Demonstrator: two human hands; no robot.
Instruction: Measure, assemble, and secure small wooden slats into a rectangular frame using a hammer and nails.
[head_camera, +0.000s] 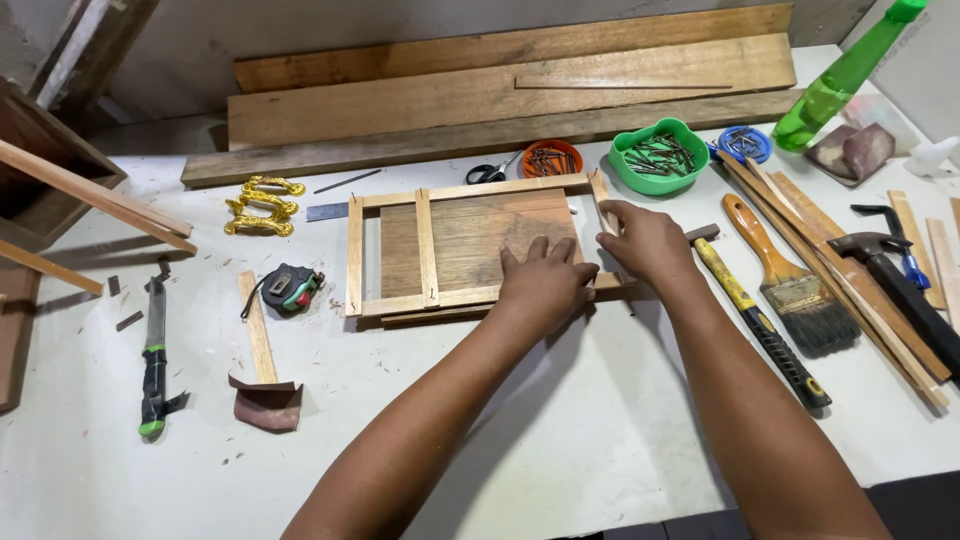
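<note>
A small frame of light wooden strips (427, 248) lies over a darker wooden panel (470, 240) on the white table (560, 420). My left hand (545, 282) presses flat on the panel's near right corner, fingers together, holding nothing. My right hand (645, 242) pinches the short end strip (603, 205) at the frame's right side. A yellow-and-black handled hammer (760, 325) lies just right of that hand.
Long planks (500, 95) are stacked at the back. An orange bowl (550, 158) and a green bowl (660, 155) hold nails. Paintbrush (795, 285), thin strips (850, 290), another hammer (895, 285) and green spray bottle (845, 75) lie right. Tape measure (290, 288), gold handles (262, 205), knife (153, 360), sandpaper (268, 403) lie left.
</note>
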